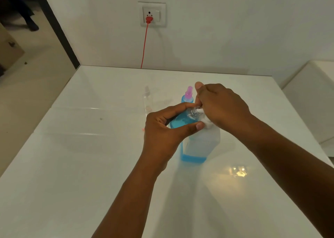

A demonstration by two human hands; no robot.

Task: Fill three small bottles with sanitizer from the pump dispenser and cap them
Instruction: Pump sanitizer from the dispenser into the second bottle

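Observation:
My left hand (163,129) grips a small clear bottle (182,119) holding blue sanitizer, tilted with its open threaded neck against the white pump nozzle. My right hand (222,105) rests curled over the pump head of the large dispenser (200,145), which has a little blue liquid at its bottom. Behind the hands stands a filled small bottle with a pink spray cap (188,95). A clear, seemingly empty small bottle with a clear cap (147,100) stands to the left of it.
The white glossy table (90,165) butts against a white wall. A red cable (144,44) runs from a wall socket (151,14) down behind the table's far edge. A tiny pink speck lies on the table by my left wrist.

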